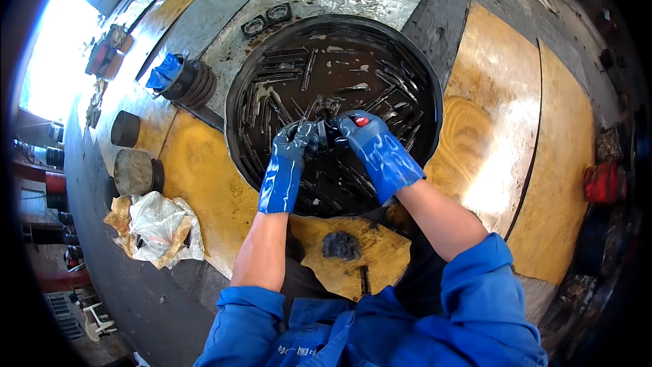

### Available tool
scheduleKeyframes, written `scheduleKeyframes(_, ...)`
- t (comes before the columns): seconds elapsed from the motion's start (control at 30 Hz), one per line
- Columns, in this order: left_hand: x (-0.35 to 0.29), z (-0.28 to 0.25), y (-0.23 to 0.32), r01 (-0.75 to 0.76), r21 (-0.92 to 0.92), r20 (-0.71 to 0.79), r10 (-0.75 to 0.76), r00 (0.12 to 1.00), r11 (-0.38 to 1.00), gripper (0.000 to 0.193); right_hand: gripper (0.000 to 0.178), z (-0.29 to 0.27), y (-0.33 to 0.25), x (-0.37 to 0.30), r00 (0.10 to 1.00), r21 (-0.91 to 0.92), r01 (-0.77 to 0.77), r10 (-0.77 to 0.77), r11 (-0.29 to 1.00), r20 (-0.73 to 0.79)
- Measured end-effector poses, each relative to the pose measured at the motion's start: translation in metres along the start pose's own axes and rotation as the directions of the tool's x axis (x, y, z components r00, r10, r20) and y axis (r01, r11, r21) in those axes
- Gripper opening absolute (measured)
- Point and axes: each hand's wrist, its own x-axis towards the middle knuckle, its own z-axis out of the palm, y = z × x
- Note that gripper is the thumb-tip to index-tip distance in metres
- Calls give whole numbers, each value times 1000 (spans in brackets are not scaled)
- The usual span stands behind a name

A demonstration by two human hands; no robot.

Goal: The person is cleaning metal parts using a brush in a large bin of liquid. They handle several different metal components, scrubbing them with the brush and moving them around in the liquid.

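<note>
Both my hands wear oily blue rubber gloves and meet over a wide round metal basin [437, 95] of dark, oily liquid. The fingers of my left hand [284, 166] are closed around a small dark metal part [322, 134], which is partly hidden. Right beside it, my right hand [382, 153] is closed, and a small thing with a red end [361, 121] shows at its fingers; the rest is hidden by the glove. Many dark, narrow metal strips [309, 70] lie in the basin around and beyond my hands.
Left of the basin stand a ribbed dark bucket [197, 85] with blue plastic in it, a black cylinder [125, 128] and a grey one [134, 172]. A crumpled white bag [163, 226] lies nearer. Two square metal parts [254, 26] sit behind; a dark rag [341, 245] lies before me.
</note>
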Motion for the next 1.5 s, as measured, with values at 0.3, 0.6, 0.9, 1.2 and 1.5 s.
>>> scheduleKeyframes(0.3, -10, 7, 27, -140, 100, 66, 134, 989, 985, 31, 30, -10, 10, 27, 940, 713, -341, 232, 612, 250)
scheduleKeyframes(0.6, -16, 17, 46, -136, 190, 126, 113, 986, 972, 34, 28, -18, 10, 16, 963, 490, -266, 201, 830, 181)
scheduleKeyframes(0.9, -18, 28, 29, 63, 30, 51, -64, 997, 998, 26, 24, -23, 17, -2, 758, -166, 649, -651, 743, 49)
scheduleKeyframes(1.2, -8, 15, 16, 117, -149, 38, -113, 993, 982, 33, 21, -25, -4, -24, 918, 72, 381, -387, 922, 89)
scheduleKeyframes(1.5, -10, 6, 21, 116, -117, 94, -106, 990, 986, 44, 26, -28, 5, -2, 996, -39, 89, -88, 995, 28)
